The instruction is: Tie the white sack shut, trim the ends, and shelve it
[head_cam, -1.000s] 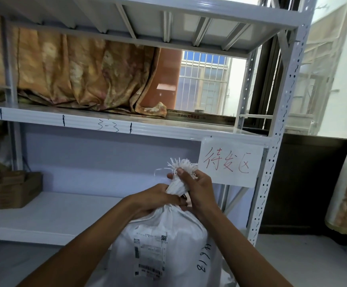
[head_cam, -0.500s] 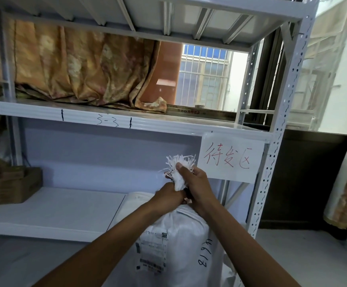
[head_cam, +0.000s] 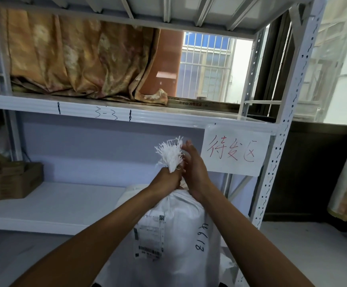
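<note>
A white woven sack [head_cam: 181, 230] stands upright in front of the metal shelving, with a shipping label and black handwritten numbers on its side. Its gathered neck ends in a frayed white tuft [head_cam: 170, 156]. My left hand [head_cam: 166, 179] grips the neck just below the tuft. My right hand [head_cam: 193, 168] lies against the right side of the neck, its fingers reaching up beside the tuft; what they pinch is hidden. No tie or cutting tool shows.
The white lower shelf [head_cam: 50, 206] carries a cardboard box [head_cam: 16, 181] at its left and another white bag [head_cam: 131, 193] behind the sack. A paper sign [head_cam: 236, 151] with red writing hangs from the shelf beam. Brown fabric [head_cam: 69, 59] fills the upper shelf.
Both hands and the sack's neck have risen. My left hand now grips nearer the tuft, and the fingers of my right hand have loosened and reach up beside it.
</note>
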